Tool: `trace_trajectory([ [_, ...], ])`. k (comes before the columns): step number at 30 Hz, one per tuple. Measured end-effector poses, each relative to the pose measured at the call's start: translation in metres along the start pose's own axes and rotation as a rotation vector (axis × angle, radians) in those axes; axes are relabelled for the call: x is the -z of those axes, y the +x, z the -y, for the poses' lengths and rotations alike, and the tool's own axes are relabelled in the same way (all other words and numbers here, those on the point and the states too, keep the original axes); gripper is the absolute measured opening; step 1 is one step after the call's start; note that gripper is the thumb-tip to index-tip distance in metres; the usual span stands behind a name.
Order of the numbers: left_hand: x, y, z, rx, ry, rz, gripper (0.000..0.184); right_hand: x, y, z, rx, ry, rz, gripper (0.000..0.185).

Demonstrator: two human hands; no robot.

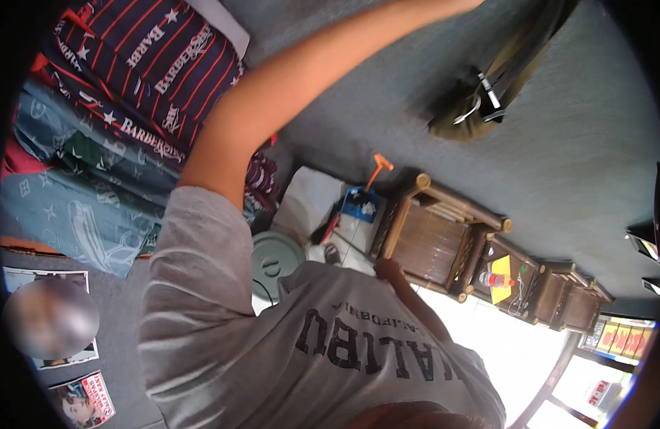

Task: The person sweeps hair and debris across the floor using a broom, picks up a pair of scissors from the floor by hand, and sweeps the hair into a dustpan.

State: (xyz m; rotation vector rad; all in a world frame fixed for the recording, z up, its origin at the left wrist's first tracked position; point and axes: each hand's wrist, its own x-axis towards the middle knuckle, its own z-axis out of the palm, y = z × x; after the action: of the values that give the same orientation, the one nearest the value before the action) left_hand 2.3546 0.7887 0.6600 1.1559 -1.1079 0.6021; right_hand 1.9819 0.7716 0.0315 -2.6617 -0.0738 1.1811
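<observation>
My left arm (pixel 272 96) stretches up across a dark wall. Its hand is cut off by the top edge. Low beside my body, my right hand (pixel 390 271) is closed around the thin dark handle of what looks like a broom (pixel 355 247), though the fingers are small and dim. The handle slants down toward a red and dark end by a blue dustpan (pixel 358 206), which has an orange handle and holds dark and white bits. A sandalled foot (pixel 332 252) is close to the handle.
Bamboo chairs (pixel 430 239) and a low table with a bottle (pixel 496 279) line the wall. An olive bag (pixel 464 125) hangs there with a white cable. Barber capes (pixel 147 86) hang at the left. A grey lidded bucket (pixel 272 261) stands near my body.
</observation>
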Motion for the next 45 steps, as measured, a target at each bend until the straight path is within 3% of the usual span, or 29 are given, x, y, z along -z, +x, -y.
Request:
trace_trajectory([
  [1,0.028,-0.049,-0.004,0.047,-0.059,0.035,0.045,0.013,-0.014,0.006,-0.039,0.033,-0.045,0.028],
  [3,0.08,-0.181,-0.001,0.306,0.191,0.031,0.034,0.022,-0.019,0.008,-0.056,0.079,-0.098,0.027],
  [4,0.105,-0.247,0.001,0.436,0.311,0.053,0.039,0.023,-0.015,0.007,-0.032,0.081,-0.112,0.026],
  [5,0.136,-0.317,-0.01,0.994,0.246,0.124,0.051,0.026,-0.008,0.01,-0.018,0.106,-0.15,0.028],
  [6,0.169,-0.389,-0.022,1.221,0.344,0.244,0.057,0.026,-0.003,0.014,-0.005,0.128,-0.185,0.031],
  [7,0.199,-0.501,-0.018,1.297,0.663,0.341,0.049,0.027,0.002,0.019,0.01,0.148,-0.217,0.035],
  [8,0.212,-0.576,-0.051,1.277,0.769,0.309,0.034,0.027,0.022,0.022,0.068,0.094,-0.144,0.039],
  [9,0.236,-0.673,-0.082,1.229,0.936,0.5,0.027,0.027,0.041,0.026,0.127,0.038,-0.067,0.043],
  [10,0.265,-0.784,-0.12,1.183,0.99,0.678,0.045,0.031,0.053,0.037,0.109,0.035,-0.077,0.042],
  [11,0.256,-0.798,-0.172,1.799,0.895,0.439,0.065,0.035,0.065,0.045,0.089,0.031,-0.087,0.042],
  [12,0.265,-0.861,-0.214,1.795,0.883,0.428,0.074,0.033,0.083,0.044,0.069,0.013,-0.068,0.04],
  [14,0.261,-0.896,-0.298,2.141,0.796,0.29,0.071,-0.001,0.124,0.034,0.01,-0.046,-0.068,0.036],
  [15,0.258,-0.909,-0.328,2.24,0.768,0.232,0.07,0.05,0.078,0.051,-0.091,-0.033,0.035,0.033],
  [17,0.251,-0.919,-0.368,2.355,0.716,0.115,0.067,0.051,0.057,0.03,-0.104,0.011,0.044,0.031],
  [18,0.246,-0.922,-0.38,2.379,0.692,0.062,0.065,0.027,0.052,0.007,-0.049,0.005,-0.116,0.043],
  [21,0.237,-0.932,-0.384,2.384,0.63,-0.072,0.061,0.072,-0.023,0.008,-0.006,0.07,-0.082,0.048],
  [23,0.233,-0.938,-0.365,2.311,0.608,-0.144,0.058,0.071,-0.012,0.019,0.023,0.061,-0.1,0.048],
  [26,0.223,-0.916,-0.326,2.202,0.606,-0.209,0.046,0.069,0.061,0.057,0.148,0.044,-0.255,0.048],
  [27,0.22,-0.875,-0.314,2.197,0.57,-0.205,0.044,0.066,0.115,0.064,0.23,-0.05,-0.108,0.046],
  [28,0.22,-0.854,-0.305,2.145,0.516,-0.256,0.044,0.048,0.171,0.075,0.196,-0.004,-0.182,0.042],
  [30,0.22,-0.848,-0.285,1.902,0.49,-0.362,0.041,0.09,0.191,0.126,-0.075,0.146,0.024,0.038],
  [34,0.231,-0.775,-0.266,1.849,0.603,-0.313,0.039,0.045,0.17,0.101,-0.155,0.365,0.102,0.038],
  [36,0.237,-0.773,-0.255,1.858,0.647,-0.268,0.037,-0.021,0.136,0.066,-0.003,0.368,-0.089,0.03],
  [38,0.237,-0.788,-0.235,1.835,0.714,-0.177,0.032,-0.026,0.072,0.051,-0.015,0.456,-0.104,0.031],
  [40,0.227,-0.783,-0.191,1.484,0.761,-0.023,0.028,-0.045,0.018,0.029,-0.009,0.508,-0.191,0.035],
  [42,0.21,-0.737,-0.132,1.429,0.698,0.218,0.026,-0.036,-0.034,0.025,-0.032,0.522,-0.205,0.039],
  [43,0.196,-0.746,-0.093,1.286,0.684,0.134,0.025,-0.027,-0.06,0.025,-0.045,0.528,-0.208,0.041],
  [44,0.183,-0.71,-0.062,1.267,0.67,0.254,0.026,-0.025,-0.075,0.022,-0.075,0.552,-0.162,0.043],
  [45,0.163,-0.678,-0.03,1.096,0.658,0.25,0.028,-0.013,-0.093,0.025,-0.133,0.562,-0.092,0.043],
])
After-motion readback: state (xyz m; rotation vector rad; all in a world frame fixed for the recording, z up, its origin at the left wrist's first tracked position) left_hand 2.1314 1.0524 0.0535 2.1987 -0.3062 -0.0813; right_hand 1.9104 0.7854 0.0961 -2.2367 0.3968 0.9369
